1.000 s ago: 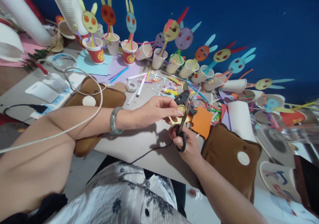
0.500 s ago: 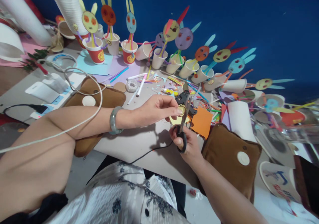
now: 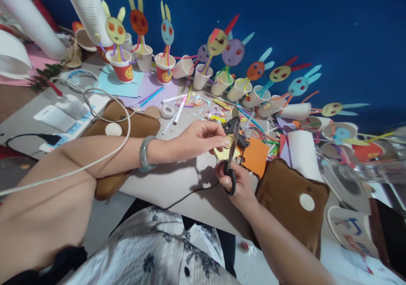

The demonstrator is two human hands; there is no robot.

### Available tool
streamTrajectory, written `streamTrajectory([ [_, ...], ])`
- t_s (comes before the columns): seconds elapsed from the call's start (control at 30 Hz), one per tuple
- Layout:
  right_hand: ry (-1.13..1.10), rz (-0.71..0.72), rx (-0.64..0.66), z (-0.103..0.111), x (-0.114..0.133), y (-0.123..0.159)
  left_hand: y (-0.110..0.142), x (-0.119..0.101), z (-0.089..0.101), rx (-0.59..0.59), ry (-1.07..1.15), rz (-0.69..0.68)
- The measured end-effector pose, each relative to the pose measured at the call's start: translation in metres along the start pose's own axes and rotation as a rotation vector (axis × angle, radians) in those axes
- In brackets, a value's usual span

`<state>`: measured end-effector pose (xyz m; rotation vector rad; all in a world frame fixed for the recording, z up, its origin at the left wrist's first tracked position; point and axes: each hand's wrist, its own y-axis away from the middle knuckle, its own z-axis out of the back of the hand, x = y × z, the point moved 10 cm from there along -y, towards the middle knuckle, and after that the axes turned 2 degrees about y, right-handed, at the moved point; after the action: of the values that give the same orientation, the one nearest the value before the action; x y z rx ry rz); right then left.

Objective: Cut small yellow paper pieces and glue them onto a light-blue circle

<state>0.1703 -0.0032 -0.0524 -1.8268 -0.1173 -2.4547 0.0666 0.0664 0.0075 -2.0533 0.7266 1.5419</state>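
Between the thumb and fingers of my left hand point(image 3: 198, 142) is a small round piece of yellow paper point(image 3: 229, 140), pinched at its edge. My right hand point(image 3: 241, 185) grips black-handled scissors point(image 3: 232, 156) with fingers through the loops. The blades point away from me, almost closed together, along the right edge of the yellow piece. Just below the pinch lies a yellow paper sheet point(image 3: 223, 154). A black tool point(image 3: 241, 141), partly hidden behind the blades, rests beyond my hands. Orange paper point(image 3: 256, 157) lies right of the scissors.
Paper cups point(image 3: 200, 78) holding rabbit-faced paper figures line the blue wall. Paper scraps point(image 3: 203, 102) and pens point(image 3: 180, 109) litter the table. Brown pouches point(image 3: 290, 204) lie on both sides. A white cable point(image 3: 128, 126) crosses my left arm, near a power strip point(image 3: 65, 135).
The scissor blades have drawn together, from a wide V to nearly closed. Both hands stay in almost the same place. The view has shifted slightly.
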Motion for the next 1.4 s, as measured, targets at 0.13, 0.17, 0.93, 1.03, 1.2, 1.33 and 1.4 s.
streamTrajectory([
  [0.13,-0.023,-0.009,-0.006,-0.001,0.0016,-0.0006,0.0,-0.0007,0.0007,-0.009,-0.002,0.009],
  [0.17,-0.025,-0.012,-0.004,-0.0013,0.0021,-0.0007,0.0,-0.0009,0.0009,-0.011,0.0,0.009],
  [0.93,0.02,-0.009,0.013,0.0008,0.0011,0.0009,-0.002,-0.0011,0.0013,0.017,0.005,-0.04],
  [1.03,0.006,-0.018,0.021,-0.0005,0.0025,0.0007,-0.0019,-0.0023,0.0021,0.019,-0.019,-0.048],
  [1.2,-0.012,-0.024,0.042,-0.0024,0.0054,0.0005,-0.0019,-0.0017,0.0013,0.025,-0.044,-0.042],
  [1.33,-0.009,-0.025,0.048,-0.0023,0.0032,0.0006,-0.0022,-0.0018,0.0004,0.032,-0.049,-0.047],
  [1.4,-0.02,-0.024,0.051,-0.0024,0.0018,0.0005,-0.0025,-0.0015,0.0004,0.037,-0.051,-0.046],
])
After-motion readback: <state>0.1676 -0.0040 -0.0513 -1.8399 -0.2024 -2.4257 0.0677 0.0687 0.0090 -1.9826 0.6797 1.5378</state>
